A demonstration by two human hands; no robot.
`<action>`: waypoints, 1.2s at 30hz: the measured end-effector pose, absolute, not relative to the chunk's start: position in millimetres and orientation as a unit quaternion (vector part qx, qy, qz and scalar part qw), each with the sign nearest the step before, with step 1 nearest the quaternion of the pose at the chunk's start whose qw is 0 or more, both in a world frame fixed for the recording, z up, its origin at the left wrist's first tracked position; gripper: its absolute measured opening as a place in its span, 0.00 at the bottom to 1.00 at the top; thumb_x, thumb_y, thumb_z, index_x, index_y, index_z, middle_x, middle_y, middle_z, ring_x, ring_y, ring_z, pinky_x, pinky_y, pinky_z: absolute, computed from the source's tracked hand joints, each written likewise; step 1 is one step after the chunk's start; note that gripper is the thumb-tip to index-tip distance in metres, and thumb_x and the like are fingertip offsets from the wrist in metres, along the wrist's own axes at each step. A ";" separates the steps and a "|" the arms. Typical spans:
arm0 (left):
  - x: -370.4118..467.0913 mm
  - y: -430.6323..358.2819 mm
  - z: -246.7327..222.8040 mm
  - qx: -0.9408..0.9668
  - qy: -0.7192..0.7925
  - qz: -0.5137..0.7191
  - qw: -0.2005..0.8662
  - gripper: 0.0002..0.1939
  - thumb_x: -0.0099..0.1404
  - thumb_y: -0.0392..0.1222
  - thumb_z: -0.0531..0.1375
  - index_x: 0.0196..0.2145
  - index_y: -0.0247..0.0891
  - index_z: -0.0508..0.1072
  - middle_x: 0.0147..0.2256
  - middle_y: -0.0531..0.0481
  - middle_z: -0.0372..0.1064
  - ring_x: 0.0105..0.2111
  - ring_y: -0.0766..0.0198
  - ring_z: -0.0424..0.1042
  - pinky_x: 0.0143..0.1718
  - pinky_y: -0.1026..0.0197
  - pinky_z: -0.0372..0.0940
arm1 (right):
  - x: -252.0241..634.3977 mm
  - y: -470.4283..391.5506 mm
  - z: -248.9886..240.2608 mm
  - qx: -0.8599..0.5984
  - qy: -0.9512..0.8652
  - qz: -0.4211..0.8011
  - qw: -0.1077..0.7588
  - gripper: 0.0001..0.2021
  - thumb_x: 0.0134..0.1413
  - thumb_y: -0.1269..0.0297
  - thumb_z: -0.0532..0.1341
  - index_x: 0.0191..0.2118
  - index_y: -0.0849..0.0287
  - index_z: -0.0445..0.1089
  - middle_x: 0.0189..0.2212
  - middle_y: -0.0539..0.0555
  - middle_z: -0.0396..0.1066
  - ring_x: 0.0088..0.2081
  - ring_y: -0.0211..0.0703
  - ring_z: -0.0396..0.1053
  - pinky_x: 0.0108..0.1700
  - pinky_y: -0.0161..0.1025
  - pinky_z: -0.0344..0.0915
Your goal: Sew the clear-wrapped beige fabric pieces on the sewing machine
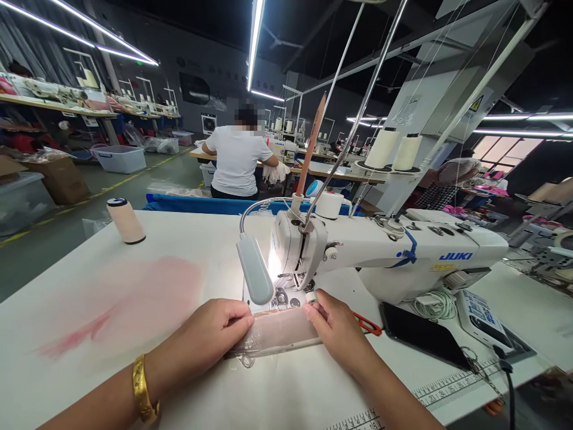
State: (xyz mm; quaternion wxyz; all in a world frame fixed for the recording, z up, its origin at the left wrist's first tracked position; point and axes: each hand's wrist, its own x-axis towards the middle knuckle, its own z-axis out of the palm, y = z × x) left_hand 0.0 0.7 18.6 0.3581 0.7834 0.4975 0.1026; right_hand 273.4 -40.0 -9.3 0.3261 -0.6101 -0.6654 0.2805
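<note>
A: Into the head view, lower centre of the frame: pinching a translucent pinkish strip [284, 331] near its upper left corner with the left hand [221, 328], grip clamped on the edge.

B: And over with the right hand [333, 325]?

A: Clamped on the same strip, near its upper right corner. Spotting a small whitish round piece [312, 297] at the fingertips too; hard to tell if gripped.

B: And around the strip?

A: Stretched between both hands above the white tabletop [188, 388], just in front of the sewing machine [358, 245], beside the grey lamp head [256, 272]. Catching a gold bracelet [144, 388] on the left wrist, lower left!

B: Now out right?

A: Passing an orange-red tool [367, 323], then a black phone [423, 334], a coiled white cable [436, 303] and a white device [486, 319]. Down at lower right, finding ruler markings [439, 382].

B: And further back?

A: Left of centre, picking out a peach thread cone [126, 221]; behind the machine, a white cup [329, 205]. Upper centre, seeing a person in a white shirt [238, 158], back turned, at another bench.
</note>
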 end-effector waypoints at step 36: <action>22.2 -3.8 29.3 0.724 0.466 0.124 0.493 0.33 0.74 0.69 0.45 0.26 0.41 0.66 0.22 0.52 0.69 0.25 0.58 0.68 0.32 0.58 0.62 | 269.0 -55.3 -2.1 -0.377 -0.701 0.488 0.358 0.15 0.64 0.48 0.69 0.41 0.55 0.77 0.33 0.50 0.70 0.34 0.43 0.69 0.38 0.39 0.65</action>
